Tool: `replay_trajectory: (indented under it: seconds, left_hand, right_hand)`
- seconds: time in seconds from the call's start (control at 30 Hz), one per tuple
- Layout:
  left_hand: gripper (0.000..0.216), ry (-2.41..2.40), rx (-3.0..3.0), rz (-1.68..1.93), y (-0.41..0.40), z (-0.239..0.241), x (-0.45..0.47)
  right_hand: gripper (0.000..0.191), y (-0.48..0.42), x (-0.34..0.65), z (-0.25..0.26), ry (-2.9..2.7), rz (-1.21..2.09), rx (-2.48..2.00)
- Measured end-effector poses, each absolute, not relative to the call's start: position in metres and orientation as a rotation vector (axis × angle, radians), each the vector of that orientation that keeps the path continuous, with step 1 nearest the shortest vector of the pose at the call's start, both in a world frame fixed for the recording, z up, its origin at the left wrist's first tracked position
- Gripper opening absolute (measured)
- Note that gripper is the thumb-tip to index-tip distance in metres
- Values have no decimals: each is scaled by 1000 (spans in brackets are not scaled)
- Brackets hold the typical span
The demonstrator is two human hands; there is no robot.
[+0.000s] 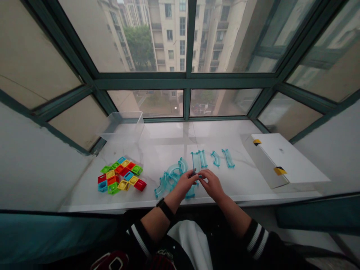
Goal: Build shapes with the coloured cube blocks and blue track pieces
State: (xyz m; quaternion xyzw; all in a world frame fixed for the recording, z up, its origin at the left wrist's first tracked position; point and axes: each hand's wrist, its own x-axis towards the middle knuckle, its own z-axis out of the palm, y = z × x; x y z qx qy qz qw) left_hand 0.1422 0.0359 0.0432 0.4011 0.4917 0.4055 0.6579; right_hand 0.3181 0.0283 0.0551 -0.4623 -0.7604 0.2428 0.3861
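Pinching a clear teal marble-run track piece [196,162], left grip [184,185] and right grip [212,183] both closed on it, at six o'clock on the marble worktop [165,140]; colored plastic blocks [120,174] lie at eight o'clock.

Teal track pieces [174,178] crowded the left hand [185,184] and right hand [212,183], colored blocks [120,174] stood farther left, white box [284,159] farther right, passable sill strip [168,140] behind
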Motion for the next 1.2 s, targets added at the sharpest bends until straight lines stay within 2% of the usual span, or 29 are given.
replay_trajectory:
  seconds: [0.13, 0.27, 0.63, 0.9, 1.2]
  left_hand:
    - [66, 1172, 971, 981, 48, 39, 156]
    - [63, 1157, 1049, 1003, 61, 33, 170]
    - [73, 1263, 1126, 868, 95, 2, 201]
    - [89, 1248, 1083, 807, 106, -26, 207]
    - [91, 1257, 1114, 799, 106, -26, 208]
  right_hand:
    - [17, 47, 341, 47, -1908, 509, -1306]
    - [20, 69, 358, 37, -1914, 451, -1411]
    - [27, 114, 368, 6, -1997, 427, -1623]
    - [31, 127, 366, -7, -2054, 421, -1713]
    - [32, 134, 366, -16, -2062, 405, -1723]
